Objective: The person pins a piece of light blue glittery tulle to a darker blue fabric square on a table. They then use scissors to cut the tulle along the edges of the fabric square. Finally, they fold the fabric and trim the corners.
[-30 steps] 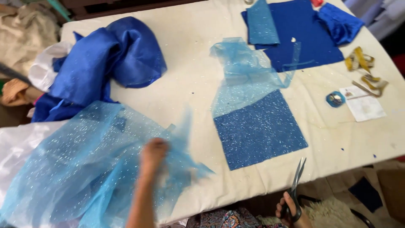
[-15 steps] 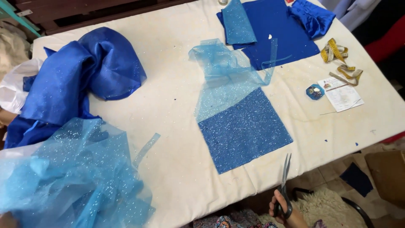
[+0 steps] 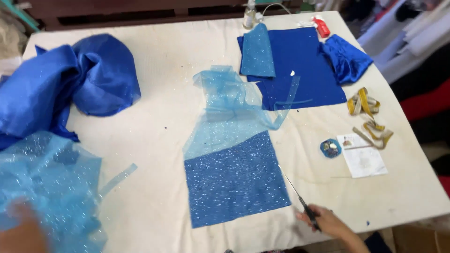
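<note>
The right hand (image 3: 330,224) rested at the near edge of the tabletop (image 3: 159,136), toward its right corner, with the fingers closed through the handles of a pair of scissors (image 3: 300,199). The blades lay together and pointed up and left, with the tip just beside the right edge of the glittered blue fabric panel (image 3: 236,185). That panel lay flat in the middle of the near half of the tabletop. A piece of light blue tulle (image 3: 229,110) overlapped its far edge and ran toward the far side.

The left hand (image 3: 21,229) appeared only as a blur at the near left corner, on or over the heap of light blue glitter tulle (image 3: 47,182). Whether its fingers were open or closed could not be told.

For a clean cut, the panel would probably have needed holding flat close to the cutting line, since the left hand was well apart from it. The blades would have been best entered square to the panel edge and closed in long strokes. The loose tulle strip (image 3: 117,175) and the overlapping tulle were best kept out of the blades' path.

Near the right edge lay a yellow tape measure (image 3: 368,115), a small round blue tin (image 3: 331,148) and a paper slip (image 3: 363,161).
</note>
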